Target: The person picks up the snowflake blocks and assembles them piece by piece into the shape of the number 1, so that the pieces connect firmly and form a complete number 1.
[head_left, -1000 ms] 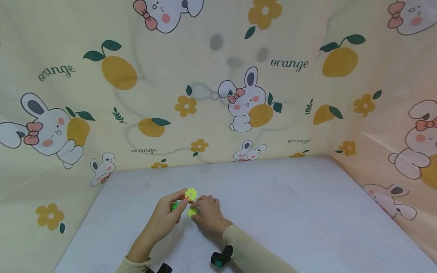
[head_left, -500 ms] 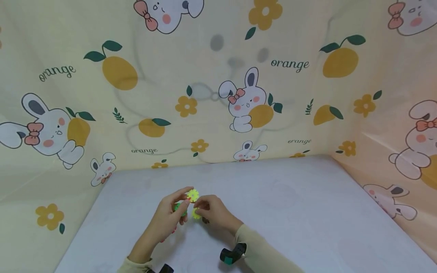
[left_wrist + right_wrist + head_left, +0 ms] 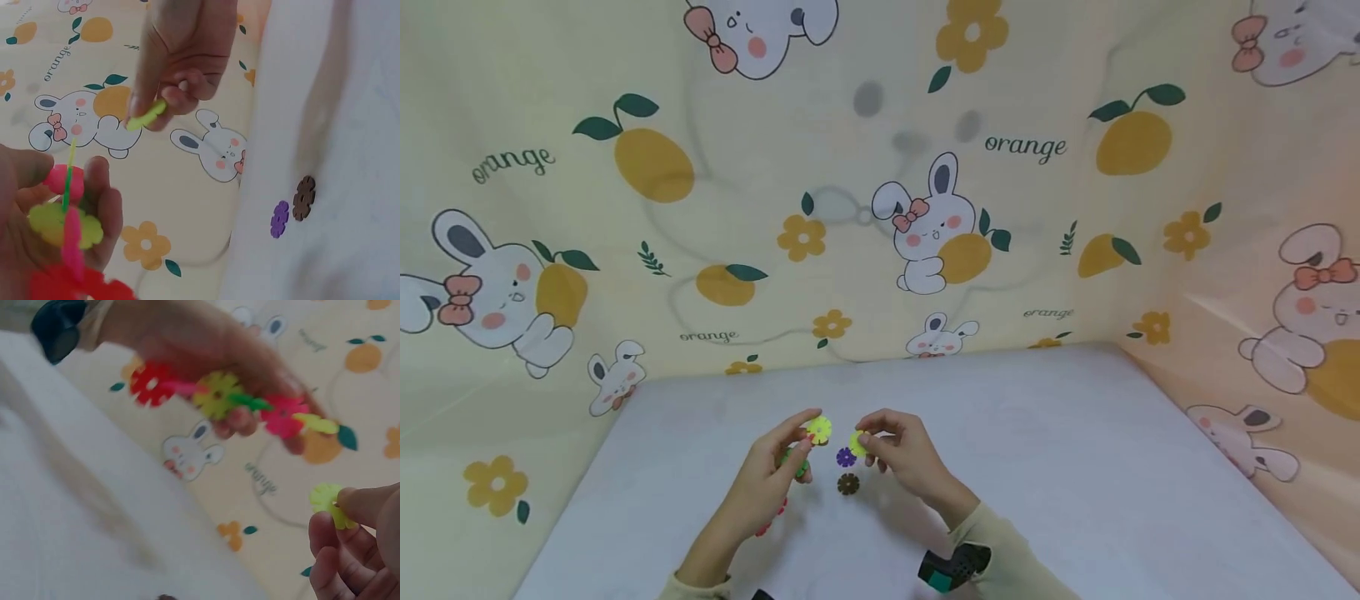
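My left hand (image 3: 760, 475) holds a chain of interlocking notched plastic discs (image 3: 284, 415). In the right wrist view the chain runs from a red disc (image 3: 152, 384) through pink, yellow-green, green and pink discs to a yellow one at its far end. My right hand (image 3: 917, 462) pinches a separate yellow notched disc (image 3: 326, 499) between thumb and fingers, a short gap from the chain's yellow end. On the table below lie a purple disc (image 3: 279, 219) and a brown disc (image 3: 304, 198), side by side. Part of the chain is hidden behind the left hand in the head view.
The white table (image 3: 1037, 467) stretches out around both hands. A printed cloth (image 3: 760, 167) with rabbits and oranges stands behind it and along both sides. A black wrist device (image 3: 953, 568) sits by the right sleeve.
My right hand has lifted the yellow disc and moved to the right, away from the left hand. The brown and purple discs have come into view. The left hand has barely moved.
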